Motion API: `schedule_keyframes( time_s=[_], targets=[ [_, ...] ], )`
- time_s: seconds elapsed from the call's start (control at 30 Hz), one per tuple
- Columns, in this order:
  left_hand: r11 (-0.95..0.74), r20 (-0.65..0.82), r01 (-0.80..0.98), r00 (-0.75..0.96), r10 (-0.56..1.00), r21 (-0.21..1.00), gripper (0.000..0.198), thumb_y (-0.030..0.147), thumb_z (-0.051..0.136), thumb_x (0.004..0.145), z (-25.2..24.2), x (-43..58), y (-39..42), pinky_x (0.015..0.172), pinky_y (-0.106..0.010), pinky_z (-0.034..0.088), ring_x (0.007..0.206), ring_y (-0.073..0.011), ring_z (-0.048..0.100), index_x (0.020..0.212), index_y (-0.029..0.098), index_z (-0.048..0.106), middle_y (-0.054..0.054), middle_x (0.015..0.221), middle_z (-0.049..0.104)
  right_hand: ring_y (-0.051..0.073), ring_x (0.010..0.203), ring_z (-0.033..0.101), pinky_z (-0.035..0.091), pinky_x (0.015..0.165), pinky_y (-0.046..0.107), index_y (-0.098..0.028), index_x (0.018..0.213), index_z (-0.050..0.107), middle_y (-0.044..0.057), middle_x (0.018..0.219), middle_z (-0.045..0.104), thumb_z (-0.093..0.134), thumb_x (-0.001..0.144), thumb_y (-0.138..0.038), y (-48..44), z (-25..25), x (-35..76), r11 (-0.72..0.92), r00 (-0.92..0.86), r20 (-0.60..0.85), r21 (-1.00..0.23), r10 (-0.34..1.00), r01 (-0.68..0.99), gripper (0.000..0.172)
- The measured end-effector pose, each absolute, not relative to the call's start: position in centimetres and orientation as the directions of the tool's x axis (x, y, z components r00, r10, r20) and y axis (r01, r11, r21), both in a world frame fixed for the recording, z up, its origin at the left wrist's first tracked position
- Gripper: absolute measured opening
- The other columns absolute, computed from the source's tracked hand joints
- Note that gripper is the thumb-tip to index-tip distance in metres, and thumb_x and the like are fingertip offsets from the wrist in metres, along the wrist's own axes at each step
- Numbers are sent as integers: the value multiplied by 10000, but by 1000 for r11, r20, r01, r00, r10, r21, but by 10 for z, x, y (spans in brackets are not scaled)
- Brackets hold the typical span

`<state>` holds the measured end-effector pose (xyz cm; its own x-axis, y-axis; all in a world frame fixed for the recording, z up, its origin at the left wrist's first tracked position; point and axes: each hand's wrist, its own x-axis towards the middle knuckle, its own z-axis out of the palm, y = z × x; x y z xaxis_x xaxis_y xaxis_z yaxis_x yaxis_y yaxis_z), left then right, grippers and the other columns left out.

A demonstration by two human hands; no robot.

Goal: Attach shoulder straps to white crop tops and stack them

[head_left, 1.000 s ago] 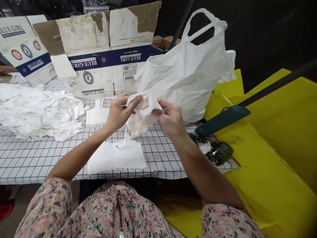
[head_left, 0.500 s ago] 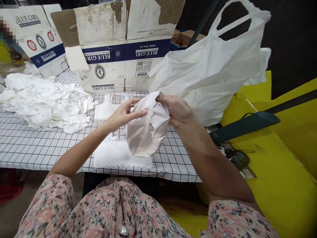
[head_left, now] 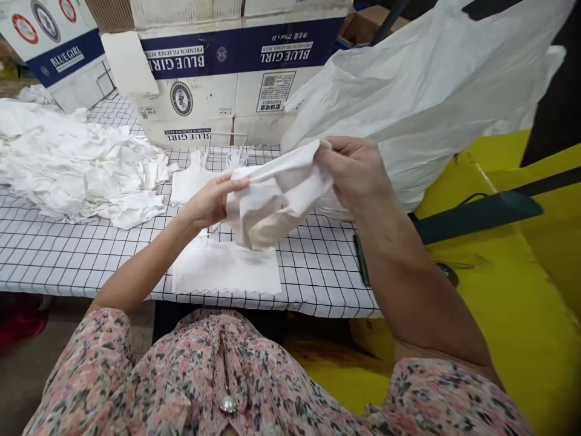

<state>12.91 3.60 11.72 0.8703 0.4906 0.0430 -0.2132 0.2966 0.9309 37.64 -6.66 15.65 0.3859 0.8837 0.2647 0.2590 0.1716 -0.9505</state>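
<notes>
Left hand (head_left: 211,203): pinches white cloth (head_left: 281,194)
Right hand (head_left: 356,169): grasps its opposite end
Flat garment (head_left: 227,271): on checked tablecloth (head_left: 318,281)

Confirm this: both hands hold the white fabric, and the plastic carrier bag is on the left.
Wrong side: the head view shows the plastic carrier bag on the right. The left hand and right hand do both hold the white fabric.

On the desk (head_left: 318,281), the heap (head_left: 77,163) lies left, the carton (head_left: 218,100) behind, the bag (head_left: 408,109) right. Between left hand (head_left: 215,197) and right hand (head_left: 356,172), the cloth (head_left: 281,194) is above the garment (head_left: 227,269) near the front edge.
</notes>
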Motion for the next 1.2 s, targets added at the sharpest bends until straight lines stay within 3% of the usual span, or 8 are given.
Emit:
schedule_keyframes(
  time_s=[0.13,0.23,0.3,0.43,0.63,0.73,0.87,1.2],
  targets=[
    [321,69,-326,789,610,890,120,267,721,1002,145,144,40,726,-210,590,852,-128,768,1025,180,642,-20,938,779,141,723,577,506,730,330,-244,821,727,15,814,684,877,786,-592,-66,147,369,135,466,443,-820,766,557,380],
    [322,28,-312,755,655,894,52,173,599,1065,154,154,42,723,-191,566,785,-83,727,1014,181,601,0,893,761,212,794,676,561,774,392,-232,789,729,76,822,734,507,855,-947,-64,137,350,93,252,149,-971,956,221,751],
    [303,35,-318,739,672,898,50,151,600,1061,153,158,44,752,-213,583,798,-88,733,1023,183,608,5,913,767,255,968,716,590,817,412,-263,904,751,83,995,779,466,809,-1008,-57,133,339,106,113,109,-994,988,31,803],
    [192,104,-334,697,710,923,67,170,696,1028,147,151,55,793,-215,588,867,-93,748,1052,179,634,1,986,790,212,1020,707,601,821,342,-295,922,712,9,1023,761,892,733,-668,-34,138,333,293,304,271,-956,913,-30,456],
    [-163,128,0,618,775,987,391,483,770,1001,160,134,85,683,-229,542,661,-96,668,833,154,643,-15,674,681,103,817,659,543,789,265,-201,966,652,-41,852,702,797,945,-376,-9,170,338,226,262,233,-973,937,57,228],
    [-320,272,-12,561,782,947,307,456,725,1032,184,146,89,760,-239,551,845,-137,734,895,184,690,-30,802,711,112,745,618,539,739,282,-206,907,657,-37,783,681,877,876,-362,-7,193,328,213,121,228,-969,966,125,272],
    [-308,226,-88,865,447,947,204,316,663,1078,220,163,85,852,-269,517,930,-128,683,960,169,741,-46,963,732,115,635,514,434,580,301,-224,763,645,-19,675,610,1022,647,-487,-17,220,330,281,61,297,-941,953,188,474],
    [-162,240,-185,858,455,969,369,409,976,776,257,117,103,816,-292,490,812,-120,596,820,202,674,19,798,621,172,864,649,479,800,344,-164,837,831,80,923,787,1022,516,-586,-72,217,405,-220,-74,-316,-793,946,568,563]
  ],
)
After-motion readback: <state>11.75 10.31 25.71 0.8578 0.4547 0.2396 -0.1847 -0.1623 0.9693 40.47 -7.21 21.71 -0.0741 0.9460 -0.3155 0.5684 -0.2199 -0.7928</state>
